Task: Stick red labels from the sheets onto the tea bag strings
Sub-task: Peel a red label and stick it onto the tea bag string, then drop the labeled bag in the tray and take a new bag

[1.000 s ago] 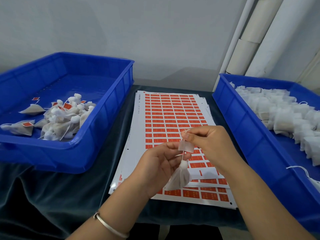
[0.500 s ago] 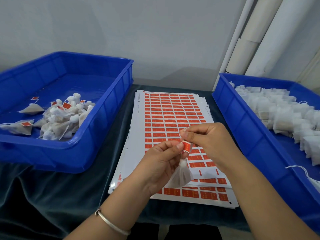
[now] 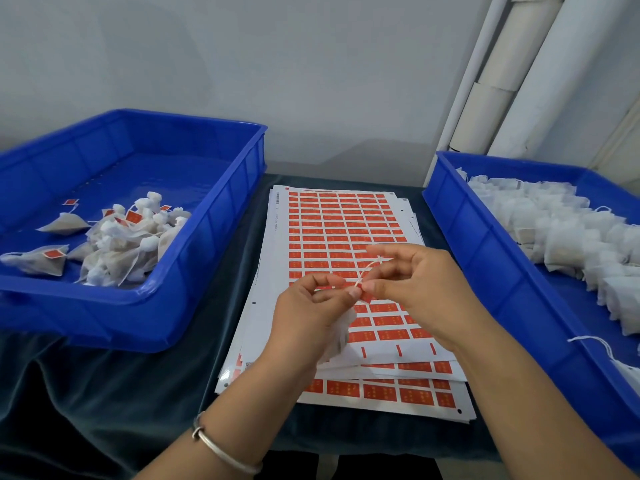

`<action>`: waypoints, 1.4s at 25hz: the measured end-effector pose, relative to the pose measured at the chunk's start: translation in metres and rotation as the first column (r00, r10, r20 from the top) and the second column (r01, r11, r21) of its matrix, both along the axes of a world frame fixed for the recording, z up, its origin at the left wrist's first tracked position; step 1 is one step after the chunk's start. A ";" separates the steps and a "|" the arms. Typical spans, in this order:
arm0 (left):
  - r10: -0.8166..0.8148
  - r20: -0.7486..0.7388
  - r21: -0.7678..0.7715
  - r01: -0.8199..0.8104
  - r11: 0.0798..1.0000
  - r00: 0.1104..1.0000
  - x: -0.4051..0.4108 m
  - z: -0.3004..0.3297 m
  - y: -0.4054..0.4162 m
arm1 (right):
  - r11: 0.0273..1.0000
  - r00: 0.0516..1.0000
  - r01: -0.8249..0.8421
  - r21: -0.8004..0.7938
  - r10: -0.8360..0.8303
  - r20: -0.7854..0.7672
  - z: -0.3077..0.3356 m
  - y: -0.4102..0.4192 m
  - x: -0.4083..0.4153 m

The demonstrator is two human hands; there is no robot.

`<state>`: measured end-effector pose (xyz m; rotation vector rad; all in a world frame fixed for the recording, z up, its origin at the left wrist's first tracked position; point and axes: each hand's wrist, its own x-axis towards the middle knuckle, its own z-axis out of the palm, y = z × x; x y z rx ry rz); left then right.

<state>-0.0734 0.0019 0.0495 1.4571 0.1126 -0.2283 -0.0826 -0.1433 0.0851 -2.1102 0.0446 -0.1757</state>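
Dark cloth covers the table across the lower half of the frame. Two blue bins sit on it. One blue bin fills the left of the frame and holds a heap of labelled tea bags near its front wall, several with small red tags showing. Another blue bin runs down the right edge and holds a long pile of white unlabelled tea bags, with a loose string trailing near its lower end.

Between the bins, in the centre of the frame, lies a stack of label sheets, fanned slightly at the bottom; the top sheet carries rows of red labels, with a bare white strip near its lower end.

Over the lower part of the sheets the two hands meet. Left hand, a metal bangle on its wrist, has thumb and forefinger pinched together on the string, and a tea bag hangs just below its palm, blurred. Right hand pinches the same spot from the other side, fingertips touching the left hand's. A pale string loops up from the pinch to the right hand's upper fingers. Whether a label sits inside the pinch cannot be told.
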 end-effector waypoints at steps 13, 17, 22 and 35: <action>0.122 0.598 0.220 -0.309 0.925 0.792 0.066 0.110 0.084 | 0.994 0.988 -0.022 0.103 0.005 0.156 0.016 0.023 0.005; 0.216 0.636 0.363 -0.535 0.763 0.741 0.132 0.128 0.138 | 0.995 0.994 -0.068 0.072 0.061 0.096 0.006 0.025 0.009; 0.039 0.328 0.883 -0.321 0.344 0.944 0.179 0.090 0.160 | 0.996 0.995 -0.090 0.011 0.091 -0.029 -0.004 0.027 0.016; -0.539 0.085 0.891 0.178 0.417 0.838 0.058 0.021 0.006 | 0.654 0.792 0.128 -0.746 -0.520 -0.319 0.028 -0.253 0.018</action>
